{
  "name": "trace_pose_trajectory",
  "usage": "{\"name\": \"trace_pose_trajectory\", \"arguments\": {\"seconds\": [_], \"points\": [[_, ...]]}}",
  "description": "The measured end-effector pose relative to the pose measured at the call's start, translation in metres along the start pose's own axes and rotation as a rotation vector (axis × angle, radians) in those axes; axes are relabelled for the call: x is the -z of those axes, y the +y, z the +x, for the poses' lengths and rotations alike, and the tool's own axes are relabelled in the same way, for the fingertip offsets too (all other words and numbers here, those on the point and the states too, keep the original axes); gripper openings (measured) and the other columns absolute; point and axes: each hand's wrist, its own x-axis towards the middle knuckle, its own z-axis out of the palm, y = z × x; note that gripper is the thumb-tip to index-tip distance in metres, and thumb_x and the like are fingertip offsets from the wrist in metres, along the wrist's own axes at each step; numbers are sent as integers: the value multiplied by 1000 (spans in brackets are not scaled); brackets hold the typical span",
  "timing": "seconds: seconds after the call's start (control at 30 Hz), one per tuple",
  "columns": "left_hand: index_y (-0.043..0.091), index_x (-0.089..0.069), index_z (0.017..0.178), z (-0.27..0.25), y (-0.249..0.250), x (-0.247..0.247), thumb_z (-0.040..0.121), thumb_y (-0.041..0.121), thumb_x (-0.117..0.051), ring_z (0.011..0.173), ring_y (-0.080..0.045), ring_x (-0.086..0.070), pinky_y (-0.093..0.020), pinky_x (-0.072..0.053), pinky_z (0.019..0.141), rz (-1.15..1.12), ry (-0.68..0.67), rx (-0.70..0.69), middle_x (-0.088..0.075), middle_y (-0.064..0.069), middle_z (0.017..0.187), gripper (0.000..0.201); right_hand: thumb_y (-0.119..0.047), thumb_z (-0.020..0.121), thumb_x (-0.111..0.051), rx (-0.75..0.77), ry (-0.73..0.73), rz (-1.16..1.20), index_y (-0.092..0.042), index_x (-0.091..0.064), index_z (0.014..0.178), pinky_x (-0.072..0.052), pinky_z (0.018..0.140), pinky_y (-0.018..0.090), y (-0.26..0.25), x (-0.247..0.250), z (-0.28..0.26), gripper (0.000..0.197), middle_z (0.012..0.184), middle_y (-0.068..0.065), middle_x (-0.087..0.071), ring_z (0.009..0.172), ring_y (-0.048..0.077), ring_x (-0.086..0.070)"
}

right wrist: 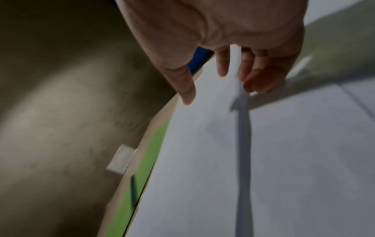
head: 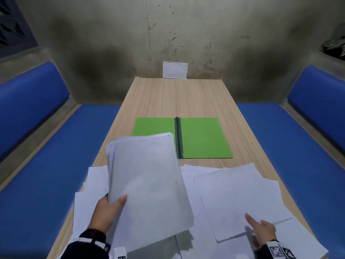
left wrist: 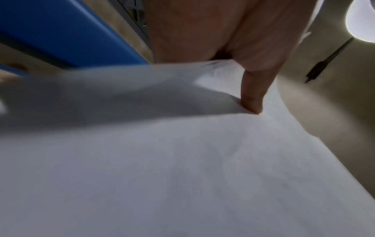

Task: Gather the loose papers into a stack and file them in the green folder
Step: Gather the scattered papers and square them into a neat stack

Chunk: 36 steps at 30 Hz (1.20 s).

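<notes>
The green folder (head: 203,137) lies open flat on the wooden table (head: 177,98), its dark spine (head: 178,137) up the middle. My left hand (head: 115,202) grips a stack of white papers (head: 147,184) by its near left corner and holds it tilted above the table, hiding part of the folder's left half. The thumb (left wrist: 251,99) presses on top of the stack (left wrist: 182,160); the other fingers are hidden beneath. My right hand (head: 261,228) is at the near edge of a loose sheet (head: 239,199), which is slightly raised. In the right wrist view the right hand (right wrist: 219,94) has loosely straight fingers over this sheet (right wrist: 202,160).
More loose white sheets (head: 89,202) overlap across the near end of the table. Blue padded benches run along the left (head: 46,165) and right (head: 280,146) sides. A small white card (head: 175,70) leans on the concrete wall at the table's far end.
</notes>
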Motion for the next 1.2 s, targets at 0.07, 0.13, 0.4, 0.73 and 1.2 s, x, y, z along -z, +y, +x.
{"name": "trace_pose_trajectory", "arguments": {"seconds": [0.07, 0.13, 0.4, 0.73, 1.2], "points": [[3, -55, 111, 0, -9, 10, 86, 21, -62, 94, -36, -61, -42, -49, 84, 16, 6, 63, -64, -18, 103, 32, -29, 69, -79, -57, 88, 34, 6, -45, 124, -45, 95, 45, 3, 9, 5, 73, 123, 29, -54, 105, 40, -59], [0, -55, 116, -1, -19, 17, 86, 22, -62, 95, -36, -61, -42, -49, 85, 48, 9, 106, -64, -20, 106, 37, -37, 66, -79, -74, 62, 40, -3, -52, 100, -54, 61, 38, 5, 13, 7, 55, 77, 27, -68, 56, 32, -66], [-1, -52, 123, -5, -48, 15, 86, 17, -61, 97, -33, -56, -35, -43, 82, 222, -49, 185, -61, -18, 107, 42, -21, 86, -62, -49, -46, -71, 2, -48, 54, -33, 45, 24, -7, 6, 16, 42, 39, 15, -49, 28, 21, -43], [-1, -51, 124, 2, -56, 34, 89, 16, -57, 93, -27, -51, -38, -42, 92, 479, -74, 195, -60, -22, 118, 40, 6, 82, -42, 219, -244, -634, -4, -49, 97, -38, 60, 26, -34, -4, -9, 19, 91, 13, -54, 96, 27, -53], [17, -61, 106, 24, -40, 26, 85, 13, -51, 95, -20, -58, -25, -40, 77, 779, -389, 126, -66, -6, 108, 24, -27, 77, -66, 366, -279, -851, -10, -52, 110, -40, 77, 25, -22, -39, -31, 40, 104, 7, -58, 91, 20, -51]]}}
